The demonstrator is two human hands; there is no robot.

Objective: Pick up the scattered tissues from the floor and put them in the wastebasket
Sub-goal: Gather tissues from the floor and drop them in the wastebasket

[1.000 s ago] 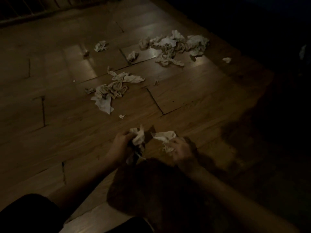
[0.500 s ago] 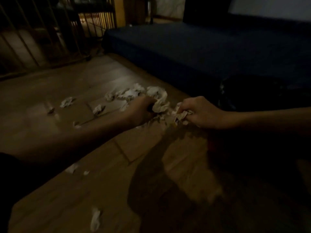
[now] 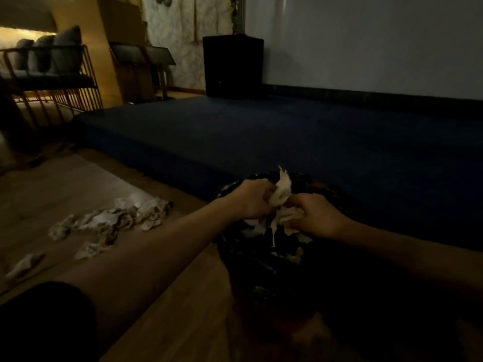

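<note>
Both hands over dark black-lined round wastebasket (image 3: 251, 262), just beside edge of dark blue mattress (image 3: 287, 131). Left hand (image 3: 254, 199) fisted around crumpled white tissue wad (image 3: 282, 190), top tuft poking up above knuckles. Right hand (image 3: 317, 215) clenched on second bunch of pale tissue (image 3: 288, 218), strip dangling down into bin mouth. Some white scraps already visible inside liner.

Remaining scattered crumpled white tissues (image 3: 125, 215) in a loose cluster on brown wood-plank floor (image 3: 183, 309), left of left forearm, well apart from bin. Flat single piece (image 3: 24, 263) nearer left edge.

Handling, judged: near weightless, soft, fully compressible, tears easily, no slip risk. Light enough to drift on release, so let go low, inside rim. For floor pieces: rake several together, grab bunch at thickest crumple, not a thin trailing corner. Flat one probably needs fingertip pinch at an edge.

No brands, labels or legible writing anywhere; lighting dim.
</note>
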